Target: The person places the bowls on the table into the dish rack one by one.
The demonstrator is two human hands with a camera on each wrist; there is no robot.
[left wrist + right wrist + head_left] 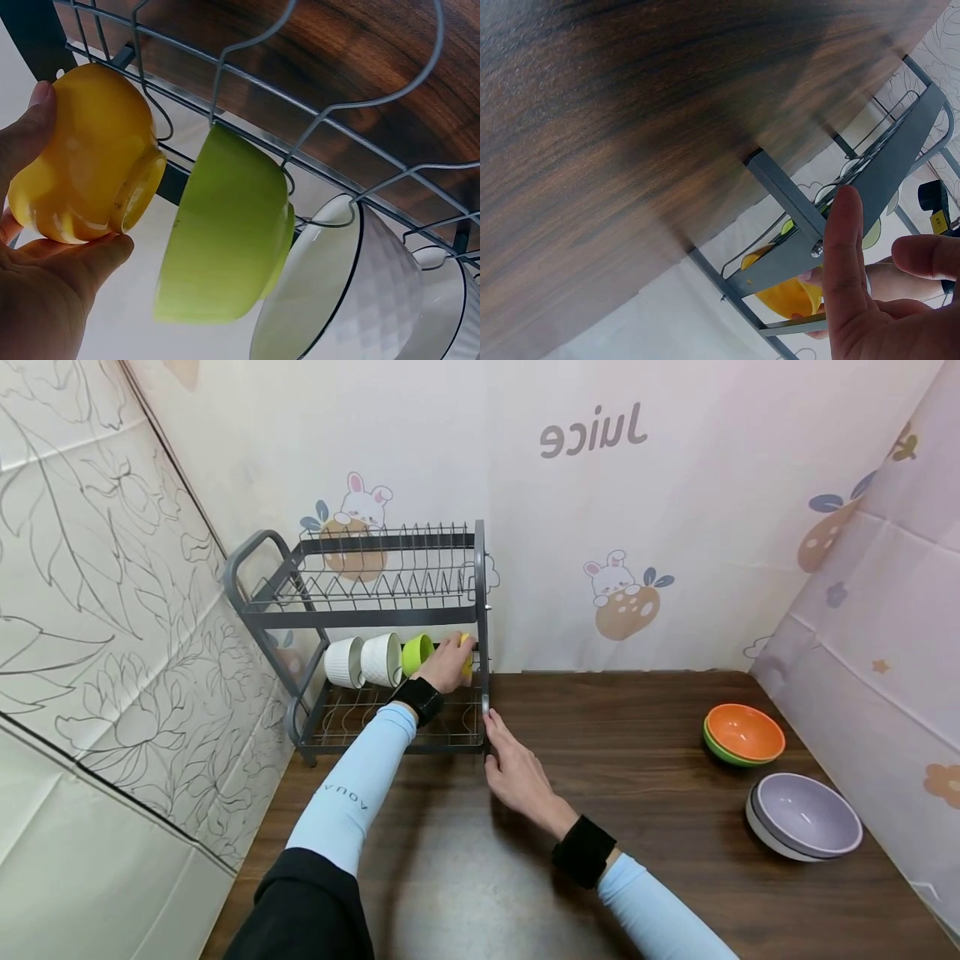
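Note:
In the left wrist view, my left hand [52, 292] grips a yellow bowl [97, 146], thumb on one side and fingers underneath. The bowl is tipped on its side at the right end of the lower shelf of a grey two-tier dish rack [360, 617]. Beside it a lime green bowl [225, 232] leans on edge between the wires. Two white bowls [382, 660] with dark rims stand on edge further left. My right hand [522, 770] touches the rack's front right upright [482, 610] with its fingers extended.
The rack's upper shelf [375, 578] has wire slots. On the right of the brown wooden table [637, 877], an orange bowl [745, 732] sits in a green one, and a lilac bowl [810, 812] tops another stack. Printed sheets [540, 593] line the back and sides.

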